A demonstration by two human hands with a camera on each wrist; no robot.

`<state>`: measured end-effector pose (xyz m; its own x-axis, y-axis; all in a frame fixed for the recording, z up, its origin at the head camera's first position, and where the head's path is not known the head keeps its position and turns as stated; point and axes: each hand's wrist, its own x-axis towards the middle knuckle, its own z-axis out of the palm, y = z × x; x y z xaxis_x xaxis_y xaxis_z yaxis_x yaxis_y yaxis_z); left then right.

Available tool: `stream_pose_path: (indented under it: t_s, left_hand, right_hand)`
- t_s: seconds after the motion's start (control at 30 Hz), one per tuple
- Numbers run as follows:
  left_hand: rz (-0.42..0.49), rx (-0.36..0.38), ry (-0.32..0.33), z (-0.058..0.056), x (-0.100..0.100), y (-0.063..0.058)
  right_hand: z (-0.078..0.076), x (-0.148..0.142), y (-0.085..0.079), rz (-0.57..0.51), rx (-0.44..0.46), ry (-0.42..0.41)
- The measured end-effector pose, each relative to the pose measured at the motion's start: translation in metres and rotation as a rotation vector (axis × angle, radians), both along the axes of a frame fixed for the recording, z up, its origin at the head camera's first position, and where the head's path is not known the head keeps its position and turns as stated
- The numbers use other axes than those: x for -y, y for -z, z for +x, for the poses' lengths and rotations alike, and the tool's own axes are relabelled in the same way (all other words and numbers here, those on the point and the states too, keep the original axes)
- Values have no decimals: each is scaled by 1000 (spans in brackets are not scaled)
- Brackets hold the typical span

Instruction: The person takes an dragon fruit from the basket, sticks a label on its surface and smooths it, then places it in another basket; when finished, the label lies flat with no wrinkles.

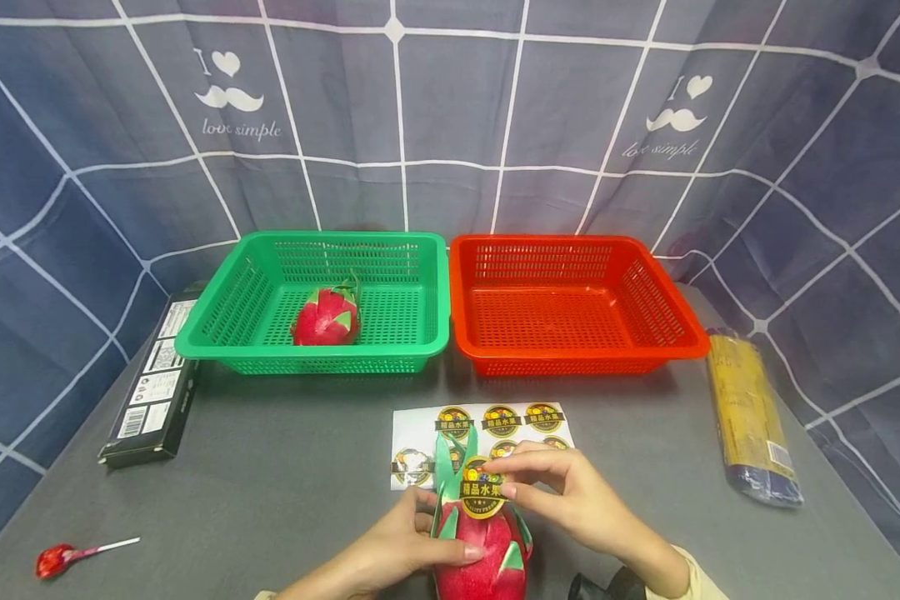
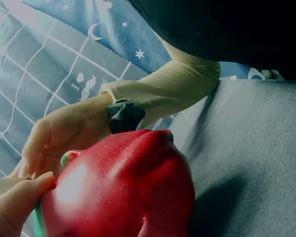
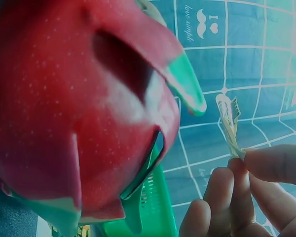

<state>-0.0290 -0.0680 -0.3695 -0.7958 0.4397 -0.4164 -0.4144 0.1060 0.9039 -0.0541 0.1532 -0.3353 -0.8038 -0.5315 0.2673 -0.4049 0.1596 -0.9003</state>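
**At a grey table, a dragon fruit was steadied beside a pinched sticker**

At the near side of the table, the dragon fruit was clamped by the left hand, with the thumb laid across the red skin, seemingly so that rolling or turning was prevented. By the right hand, the round black-and-gold sticker was pinched at its right edge between thumb and fingertip, probably so that most of its back was left untouched. In the right wrist view, a gap was seen between sticker and skin; whether the fruit was rested on the table could not be told. Behind its green leaf tips, a white sheet of matching stickers was laid, apparently for easy reach. Farther back, a green plastic basket, in which a second dragon fruit was placed, was set beside a red plastic basket, presumably so that neither was in the hands' way.
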Motion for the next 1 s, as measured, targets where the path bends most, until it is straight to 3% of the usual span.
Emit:
stream_pose_path:
  t_s: [0.17,0.33,0.47,0.6,0.77,1.0]
  left_hand:
    - [-67,-7,-9,3,-2,3]
    - [-153,-77,-35,-11,-4,-2]
    - [-145,-125,-93,-22,-6,-7]
    - [-153,-161,-195,-31,-5,-11]
    - [-167,-157,-306,-44,-7,-15]
    - [-192,-130,-340,-52,-10,-17]
  right_hand:
    - [5,0,0,-19,7,-11]
    - [1,1,-7,-20,11,2]
    - [2,2,-12,-13,-7,16]
    - [4,4,-13,-1,-15,13]
    - [5,7,-10,10,-20,11]
    - [5,11,-8,52,-103,25]
